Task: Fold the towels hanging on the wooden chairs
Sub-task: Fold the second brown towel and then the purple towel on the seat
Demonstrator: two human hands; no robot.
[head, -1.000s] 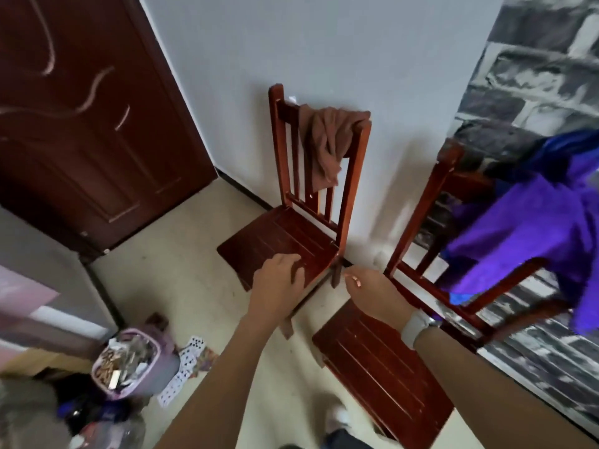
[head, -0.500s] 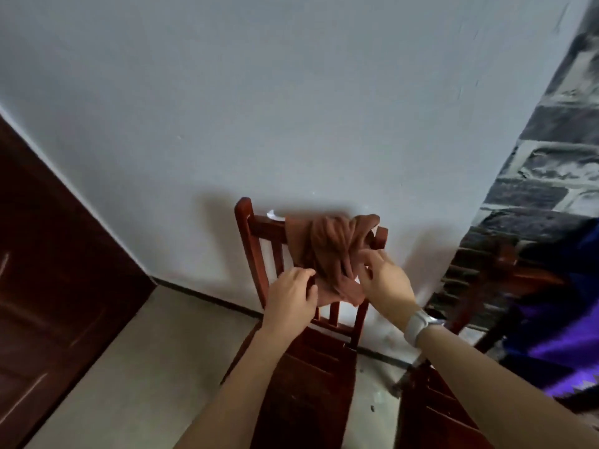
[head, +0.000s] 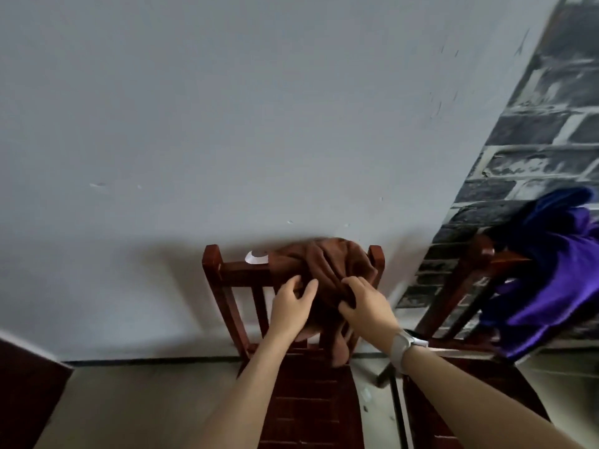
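The brown towel (head: 327,270), bunched over the wooden chair (head: 227,280) top rail, is being pinched by the right hand (head: 363,303); the left hand (head: 291,306) is being spread open against it. Soft, light cloth, likely best gathered by its corners.

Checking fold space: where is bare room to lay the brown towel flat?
The slatted seat below the brown towel is bare between both forearms. The floor left of that chair is bare too. The right chair is crowded by a purple cloth.
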